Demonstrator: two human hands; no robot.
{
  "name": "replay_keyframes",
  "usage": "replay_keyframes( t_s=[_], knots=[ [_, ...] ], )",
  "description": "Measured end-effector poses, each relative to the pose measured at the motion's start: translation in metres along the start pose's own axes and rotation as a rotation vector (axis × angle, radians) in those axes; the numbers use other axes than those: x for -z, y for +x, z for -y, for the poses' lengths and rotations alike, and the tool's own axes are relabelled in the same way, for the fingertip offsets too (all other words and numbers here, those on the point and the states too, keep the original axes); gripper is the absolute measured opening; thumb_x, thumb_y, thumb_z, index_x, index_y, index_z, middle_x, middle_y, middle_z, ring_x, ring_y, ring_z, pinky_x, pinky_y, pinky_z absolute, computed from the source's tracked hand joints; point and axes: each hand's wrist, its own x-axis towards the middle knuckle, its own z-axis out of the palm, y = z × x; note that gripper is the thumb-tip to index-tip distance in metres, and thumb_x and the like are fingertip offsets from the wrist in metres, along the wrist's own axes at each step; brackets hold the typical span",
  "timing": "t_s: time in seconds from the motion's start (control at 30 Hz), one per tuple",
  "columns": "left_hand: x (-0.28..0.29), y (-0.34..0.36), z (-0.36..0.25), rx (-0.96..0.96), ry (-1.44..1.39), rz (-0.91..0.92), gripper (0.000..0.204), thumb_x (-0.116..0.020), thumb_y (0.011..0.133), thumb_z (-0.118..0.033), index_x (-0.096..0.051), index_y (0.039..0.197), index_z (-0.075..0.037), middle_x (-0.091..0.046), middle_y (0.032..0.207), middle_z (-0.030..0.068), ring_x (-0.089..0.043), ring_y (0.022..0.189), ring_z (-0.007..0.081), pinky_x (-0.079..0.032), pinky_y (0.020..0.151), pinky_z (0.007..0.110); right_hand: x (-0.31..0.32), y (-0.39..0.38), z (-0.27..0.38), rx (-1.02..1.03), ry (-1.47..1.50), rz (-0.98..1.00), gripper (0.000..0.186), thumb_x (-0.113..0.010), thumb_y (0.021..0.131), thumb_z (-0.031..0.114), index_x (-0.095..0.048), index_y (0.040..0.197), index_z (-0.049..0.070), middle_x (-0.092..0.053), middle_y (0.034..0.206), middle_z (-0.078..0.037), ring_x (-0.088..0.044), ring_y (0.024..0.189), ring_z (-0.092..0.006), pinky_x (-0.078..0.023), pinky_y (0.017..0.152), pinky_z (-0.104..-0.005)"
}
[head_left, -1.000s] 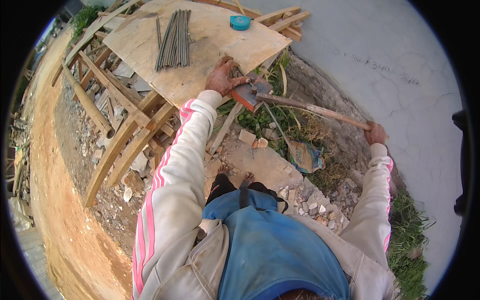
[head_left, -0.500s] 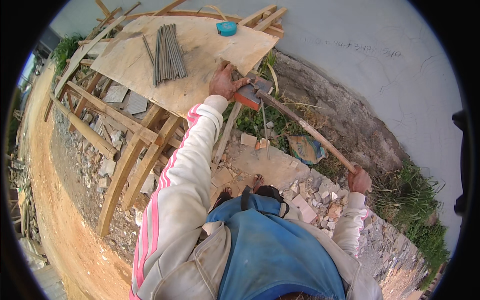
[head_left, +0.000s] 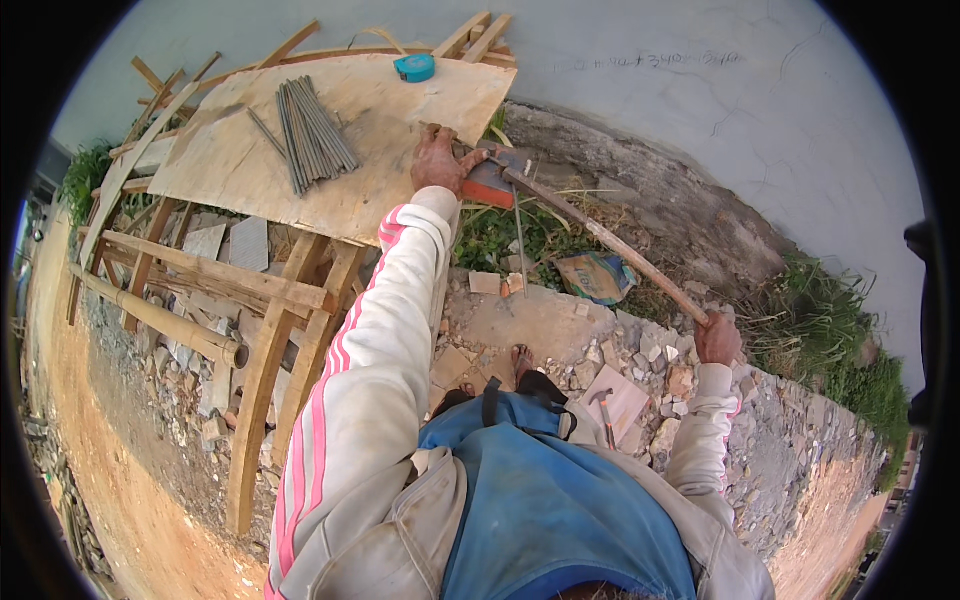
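My left hand [head_left: 437,160] is closed at the near right edge of the plywood sheet [head_left: 215,160], fingers curled beside a red-orange metal block [head_left: 488,191] with pins; what they grip is unclear. A thin steel rod [head_left: 519,235] runs from the block down toward the rubble. My right hand [head_left: 716,338] grips the lower end of a long bar [head_left: 630,245], whose upper end meets the block. A bundle of steel rods [head_left: 312,137] and a teal tape measure [head_left: 414,67] lie on the plywood.
Wooden beams [head_left: 270,390] and a bamboo pole [head_left: 170,315] support or flank the plywood at left. A grey wall [head_left: 790,130] rises beyond. Rubble [head_left: 670,400], a claw hammer [head_left: 604,408], a torn sack [head_left: 590,275] and grass [head_left: 820,350] cover the ground.
My right hand has swung the bar downward and toward my body, turning it about the block. The rod's free end now points more downward. My left hand stays at the block as the view shifts.
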Motion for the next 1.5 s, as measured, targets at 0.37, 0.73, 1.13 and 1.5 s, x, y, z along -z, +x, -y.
replay_keyframes(
  t_s=[0.37, 0.73, 1.13, 1.5],
  knots=[
    [0.002, 0.000, 0.008, -0.092, -0.037, -0.014, 0.062, -0.081, 0.077, -0.043, -0.064, 0.121, -0.003, -0.053, 0.136, 0.0152, -0.056, 0.121, 0.0362, -0.048, 0.100, 0.046, 0.036, -0.065, 0.020, 0.009, 0.226, 0.216, 0.057, -0.061, 0.089, 0.062, -0.073, 0.099, 0.007, -0.069, 0.076, -0.022, -0.068, 0.077, -0.0441, -0.052, 0.069, -0.0529],
    [0.077, -0.166, -0.036, -0.345, 0.014, 0.495, 0.051, -0.067, 0.084, -0.053, -0.068, 0.098, -0.004, -0.070, 0.085, 0.0193, -0.069, 0.085, 0.0389, -0.054, 0.076, 0.048, 0.025, -0.071, 0.019, -0.008, 0.287, 0.209, 0.075, -0.046, 0.092, 0.073, -0.072, 0.102, 0.003, -0.068, 0.080, -0.027, -0.067, 0.083, -0.0461, -0.050, 0.074, -0.0556],
    [0.111, -0.158, -0.002, -0.408, 0.166, 0.341, 0.030, -0.072, 0.081, -0.033, -0.071, 0.098, -0.008, -0.071, 0.094, 0.0150, -0.067, 0.091, 0.0354, -0.053, 0.079, 0.048, 0.068, -0.186, 0.108, -0.242, 0.259, 0.163, 0.075, -0.046, 0.092, 0.074, -0.073, 0.101, 0.004, -0.068, 0.077, -0.026, -0.068, 0.079, -0.0447, -0.053, 0.070, -0.0537],
    [0.120, -0.155, 0.026, -0.571, 0.166, 0.067, 0.027, -0.075, 0.081, -0.031, -0.068, 0.099, -0.012, -0.062, 0.111, 0.0092, -0.054, 0.113, 0.0313, -0.038, 0.099, 0.051, 0.078, -0.230, 0.143, -0.162, 0.379, 0.114, 0.059, -0.045, 0.100, 0.059, -0.065, 0.095, 0.004, -0.067, 0.073, -0.025, -0.067, 0.071, -0.0445, -0.051, 0.064, -0.0548]
  ],
)
